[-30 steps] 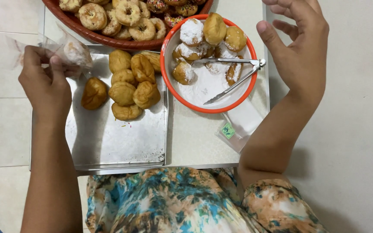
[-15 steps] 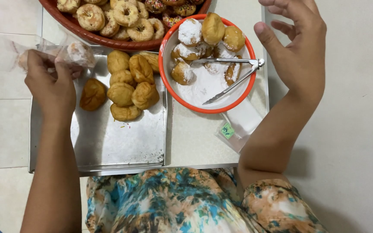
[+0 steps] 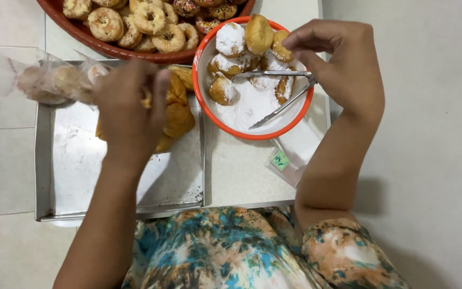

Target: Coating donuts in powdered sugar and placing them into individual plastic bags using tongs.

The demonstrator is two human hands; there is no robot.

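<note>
Head view: left hand (image 3: 126, 115) hides tray (image 3: 44, 176) doughnuts (image 3: 180, 115); tongs (image 3: 279, 99) nearby.

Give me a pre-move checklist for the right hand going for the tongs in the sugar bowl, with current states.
1. Right hand over orange bowl: ok.
2. Tongs resting in the bowl, handle end under the fingers: ok.
3. Tongs gripped: not ok, no closed grasp visible.
4. Left hand holding clear bag: ok.
5. Bag mouth open: cannot tell.
6. Plain doughnuts on metal tray: ok.

Clear plastic bag (image 3: 54, 81) of doughnuts (crumpled, horizontal) above metal tray (image 3: 44, 176).
</note>
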